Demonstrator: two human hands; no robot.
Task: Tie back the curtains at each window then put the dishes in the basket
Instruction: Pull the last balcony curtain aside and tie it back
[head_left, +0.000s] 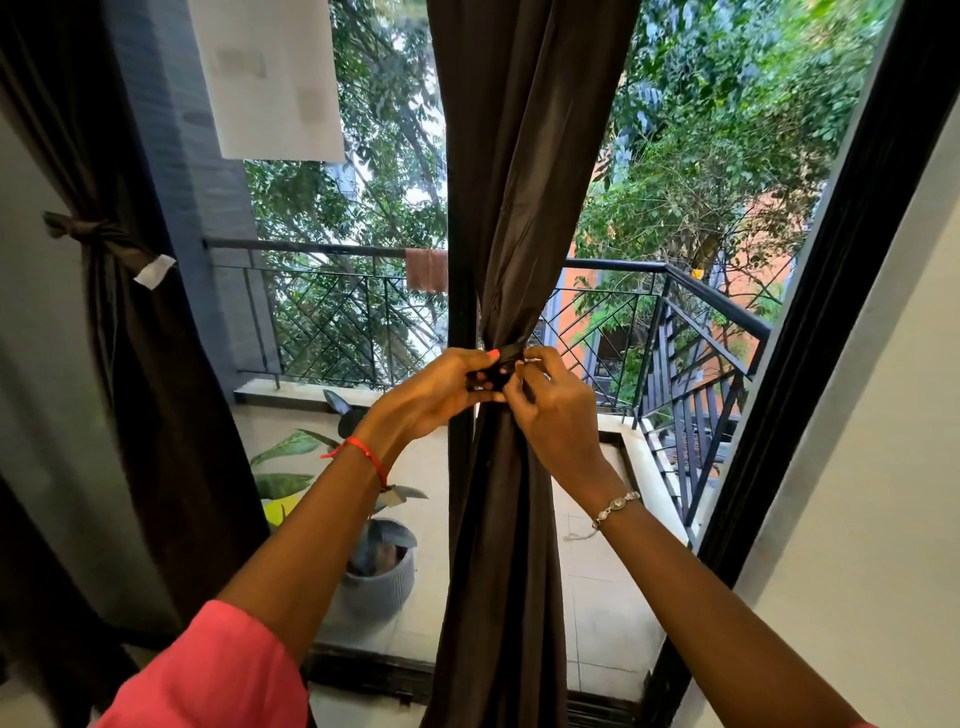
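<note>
Step in hand: tying back the middle curtain (519, 208), centre frame. Left hand (441, 384) and right hand (556, 410) meet at its gathered waist. Fingers are curled narrow, both pinching the dark tie (508, 357) wrapped round the cloth. Side curtain (156, 364) at 9 o'clock hangs bunched, its own band (104, 234) knotted; I judge that one done. Next move, as I read it: draw the ends snug and finish the knot without letting the gather slip. Dishes and basket not in view.
</note>
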